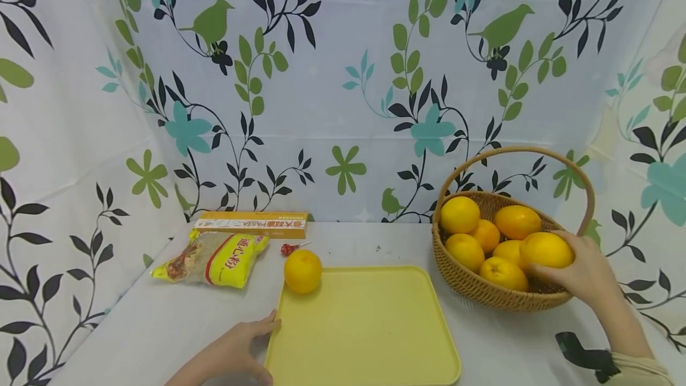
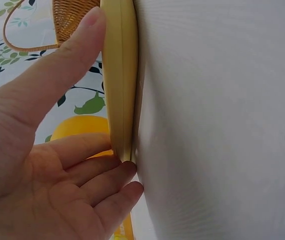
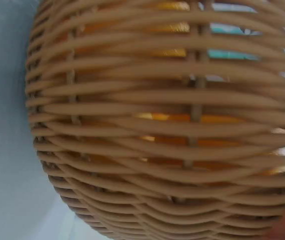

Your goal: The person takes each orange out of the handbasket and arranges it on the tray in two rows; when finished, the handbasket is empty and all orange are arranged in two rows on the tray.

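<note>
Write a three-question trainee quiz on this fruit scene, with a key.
1. True or false: the yellow tray holds three oranges.
2. What does the right hand grip? A) an orange in the wicker basket B) the noodle packet C) the pasta box
3. What does the left hand touch?

Key: 1 false, no fruit lies on it; the single orange sits by its far left corner. 2 A. 3 The tray's left edge.

Left hand point(image 1: 241, 344) lies flat, fingers straight; right hand point(image 1: 581, 270) fingers curled.
</note>
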Motion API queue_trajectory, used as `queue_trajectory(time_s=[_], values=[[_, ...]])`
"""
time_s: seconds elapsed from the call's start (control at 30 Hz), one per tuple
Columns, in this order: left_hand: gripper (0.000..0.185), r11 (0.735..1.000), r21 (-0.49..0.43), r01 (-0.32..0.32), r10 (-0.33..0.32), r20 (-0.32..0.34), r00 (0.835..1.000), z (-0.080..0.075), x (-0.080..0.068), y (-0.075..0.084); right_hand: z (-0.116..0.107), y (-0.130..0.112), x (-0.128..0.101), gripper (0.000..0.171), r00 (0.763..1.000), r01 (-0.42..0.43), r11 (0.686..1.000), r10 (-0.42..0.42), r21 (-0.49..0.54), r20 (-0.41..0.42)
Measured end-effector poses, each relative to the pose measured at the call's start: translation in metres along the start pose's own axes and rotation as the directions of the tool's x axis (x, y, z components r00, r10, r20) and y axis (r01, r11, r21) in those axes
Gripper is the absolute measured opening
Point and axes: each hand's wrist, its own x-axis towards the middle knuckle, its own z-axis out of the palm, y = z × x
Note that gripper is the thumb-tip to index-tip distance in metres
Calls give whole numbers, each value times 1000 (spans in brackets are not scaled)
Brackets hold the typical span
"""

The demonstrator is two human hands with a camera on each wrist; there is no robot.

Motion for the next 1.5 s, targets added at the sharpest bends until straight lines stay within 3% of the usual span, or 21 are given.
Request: queue_trajectory(time_s=[0.17,0.5,0.7,0.87,1.03,1.17,1.33,1.4,1.5], values=[[85,1000,-8,13,-13,3,1000,-4,3,2,-2,-8,0,72,991,-33,997,43,75,-130],[85,1000,-13,5,-5,8,1000,-4,3,1,-7,-39,-6,47,976,-13,968,67,249,-209],[87,999,-21,27,-27,8,1000,-2,4,1,-2,-49,-8,40,989,43,883,28,468,-145],[90,999,-6,34,-34,2,999,0,5,3,7,-47,-5,40,997,-9,894,42,448,-64],[91,999,-13,47,-47,8,999,0,5,3,26,-48,4,45,1000,0,872,12,489,-22],[92,998,-31,53,-53,12,999,1,4,1,34,-72,8,51,998,64,824,-64,564,-19],[92,998,-42,57,-56,11,998,1,2,-4,49,-106,13,56,976,167,712,-218,682,-11],[91,997,-39,60,-60,12,998,1,2,-4,66,-104,20,58,963,196,670,-271,716,-10],[90,998,-30,54,-54,10,999,1,2,-3,97,-96,33,63,953,220,652,-304,726,-15]])
